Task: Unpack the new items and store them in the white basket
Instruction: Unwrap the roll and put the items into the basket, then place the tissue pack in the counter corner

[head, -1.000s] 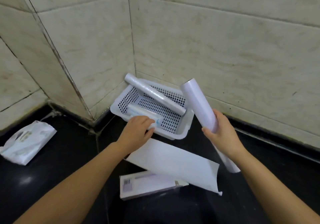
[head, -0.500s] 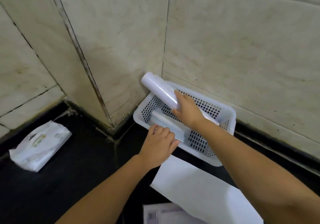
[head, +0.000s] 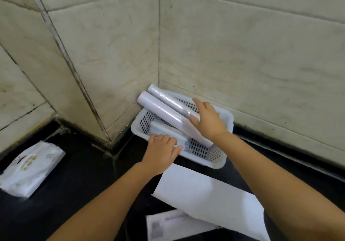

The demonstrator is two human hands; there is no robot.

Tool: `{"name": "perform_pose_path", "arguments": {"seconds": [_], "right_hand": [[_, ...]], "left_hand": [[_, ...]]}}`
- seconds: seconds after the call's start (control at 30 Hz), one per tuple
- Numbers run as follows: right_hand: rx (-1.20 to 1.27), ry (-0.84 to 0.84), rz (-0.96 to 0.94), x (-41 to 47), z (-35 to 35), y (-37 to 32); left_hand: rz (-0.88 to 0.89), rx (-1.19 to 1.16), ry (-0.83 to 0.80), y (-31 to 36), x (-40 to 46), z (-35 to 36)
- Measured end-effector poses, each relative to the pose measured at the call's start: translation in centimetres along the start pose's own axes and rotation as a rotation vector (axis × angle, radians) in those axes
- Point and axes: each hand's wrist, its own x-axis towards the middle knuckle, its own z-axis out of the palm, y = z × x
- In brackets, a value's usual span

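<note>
A person kneeling or leaning over a dark surface [head: 78, 184] settles rolls into a white basket [head: 226, 126] pushed into the corner of a tiled wall [head: 242, 44]. The right hand [head: 210, 121] lies flat, fingers spread and grip apart, across the near ends of two rolls: a white roll [head: 160, 108] and a clear-wrapped roll [head: 168, 99] just behind it. Both are too long for the basket, so they sit tilted, far ends propped over the rim against the wall; the open palm appears to press them down and keep them from sliding. The left hand [head: 161, 152] rests on the basket's near rim, fingers curled loosely over a flat packet [head: 168, 129] lying inside, seemingly steadying the basket; how firmly it grips cannot be told. The rolls lie under and beyond the right palm, not enclosed by it. On the surface nearby lie a white sheet [head: 205, 196], a box [head: 168, 225] partly beneath it, and, well apart to the left, a plastic bag [head: 29, 168].
</note>
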Motion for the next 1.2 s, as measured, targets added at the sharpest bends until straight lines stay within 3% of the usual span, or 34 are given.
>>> {"name": "perform_pose_path", "arguments": {"seconds": [0.13,0.37,0.57,0.77,0.87,1.0,1.13,1.2], "right_hand": [[-0.038,0.082,0.183,-7.1,-6.0,5.2],[-0.151,0.233,0.579,-26.5,-16.2,16.3],[-0.178,0.319,0.857,-45.3,-21.8,23.9],[-0.299,0.309,1.053,-60.7,-24.4,29.9],[-0.253,0.217,1.168,-65.2,-24.2,31.9],[-0.24,0.145,1.186,-67.6,-22.5,33.4],[-0.271,0.168,1.255,-68.1,-21.4,34.2],[-0.281,0.168,1.254,-68.4,-21.3,34.6]], "left_hand": [[0.132,-0.118,0.019,5.8,3.2,-1.2],[0.5,-0.189,-0.071,26.0,5.9,-0.2],[0.774,-0.211,-0.168,44.4,0.8,3.9],[0.873,-0.197,-0.319,59.5,-7.5,10.6],[0.852,-0.14,-0.438,62.9,-11.8,14.6],[0.814,-0.076,-0.508,62.6,-16.1,18.4],[0.861,-0.031,-0.266,60.6,-19.1,20.5],[0.837,-0.051,-0.22,60.3,-19.9,21.2]]}}
